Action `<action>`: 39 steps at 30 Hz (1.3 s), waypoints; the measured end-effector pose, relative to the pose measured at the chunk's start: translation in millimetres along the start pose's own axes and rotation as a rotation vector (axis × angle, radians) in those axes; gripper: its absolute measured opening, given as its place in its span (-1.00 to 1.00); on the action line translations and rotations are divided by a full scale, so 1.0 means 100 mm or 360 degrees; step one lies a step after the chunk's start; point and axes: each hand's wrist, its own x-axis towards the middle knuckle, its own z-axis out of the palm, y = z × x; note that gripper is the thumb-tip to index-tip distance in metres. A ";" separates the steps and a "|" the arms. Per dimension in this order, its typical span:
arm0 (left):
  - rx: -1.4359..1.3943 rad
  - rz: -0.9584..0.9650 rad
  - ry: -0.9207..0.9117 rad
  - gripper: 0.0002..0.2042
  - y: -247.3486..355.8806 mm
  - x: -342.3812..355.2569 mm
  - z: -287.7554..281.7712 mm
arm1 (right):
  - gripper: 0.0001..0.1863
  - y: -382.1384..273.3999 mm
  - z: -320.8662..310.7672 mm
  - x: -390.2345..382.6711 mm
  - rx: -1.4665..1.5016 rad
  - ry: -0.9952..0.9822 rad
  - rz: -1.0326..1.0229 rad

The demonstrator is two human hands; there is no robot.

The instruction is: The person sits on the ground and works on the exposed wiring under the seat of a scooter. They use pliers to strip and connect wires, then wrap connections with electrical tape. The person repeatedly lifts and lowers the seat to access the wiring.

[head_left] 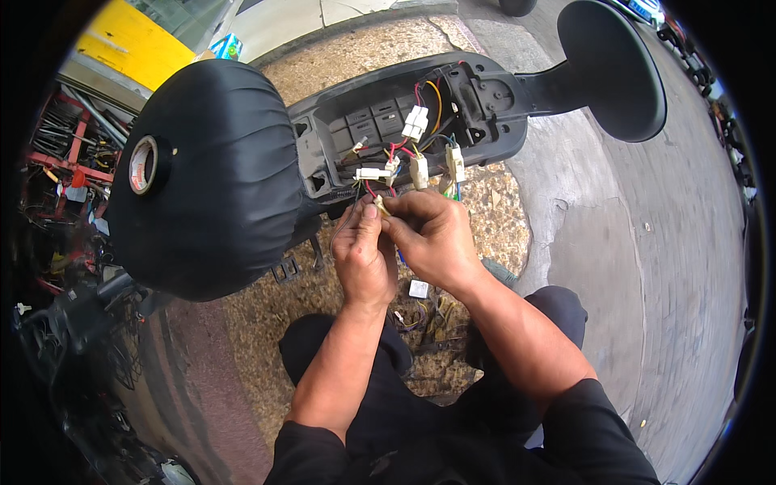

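With the fingers of my left hand (365, 257) and my right hand (436, 238) I pinch one small cream connector (381, 205); the fingertips are together on it, and partly they hide it. It is located just below the near edge of the open black compartment (388, 74). Its long axis seems slanted, from upper left to lower right, and red wires (369, 187) run near its upper end; which end is the mating one, I cannot tell. Just above, a white connector (373, 174) lies sideways, while another pale connector (419, 172) and a taller connector (455, 164) point nearly up and down. Farther, a white plug (415, 123) leans to the right. To the left, on the black padded seat (218, 186), rests a tape roll (143, 165), whose inner ring bears reddish printing, too small to read.
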 end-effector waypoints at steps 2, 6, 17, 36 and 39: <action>-0.0033 -0.0028 -0.0012 -0.79 -0.01 0.01 0.00 | -0.83 0.01 0.01 0.02 -0.0038 -0.0002 0.0015; -0.0061 -0.0030 -0.0011 -0.81 0.04 0.03 0.02 | -0.78 -0.01 -0.05 0.03 -0.0023 -0.0083 -0.0001; -0.0171 -0.0076 0.0079 -0.93 -0.19 0.04 -0.04 | -0.74 0.04 -0.31 0.01 0.0311 -0.0525 0.0104; 0.2865 0.1669 0.1339 -0.72 3.78 -1.63 -0.79 | -0.81 0.16 -1.12 0.12 0.0147 -0.0007 0.0114; 0.3949 0.1406 0.1837 -0.63 4.66 -1.94 -0.85 | -0.81 -0.25 -1.31 0.56 -0.0062 0.0020 -0.0373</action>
